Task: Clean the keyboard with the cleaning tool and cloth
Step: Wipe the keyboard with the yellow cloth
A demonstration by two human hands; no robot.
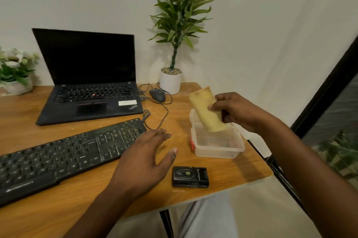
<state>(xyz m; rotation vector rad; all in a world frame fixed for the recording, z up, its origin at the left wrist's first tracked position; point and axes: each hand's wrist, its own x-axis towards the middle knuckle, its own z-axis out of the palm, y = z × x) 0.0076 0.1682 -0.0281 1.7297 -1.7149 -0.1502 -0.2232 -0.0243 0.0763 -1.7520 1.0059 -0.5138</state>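
I judge this to be the fetching step: the cloth is in my grasp, but no wiping has begun. My right hand [238, 112] pinches the folded yellow cloth [205, 110] between thumb and curled fingers, holding it tilted over the clear plastic container [219, 148]. The cloth's lower end hangs at the container's open mouth; I cannot tell whether it touches anything inside.

My left hand [143, 162] holds nothing. Its fingers are spread and relaxed, and it hovers low over the wooden surface [96, 208], just beside the right end of the black keyboard [64, 156]. The keyboard lies at a slant across the left of the surface, in front of the open laptop [89, 86], and its keys look dusty.

A small black case [190, 177] sits near the front edge, between my two arms. I take it for the cleaning tool, though I cannot be sure; neither hand touches it.

The next move calls for bringing the cloth clear of the container and across to the keyboard. My free hand should settle on the keyboard's near end to steady it, or else pick up the case. The keyboard's cable trails toward the mouse [157, 95], so I should avoid dragging it.
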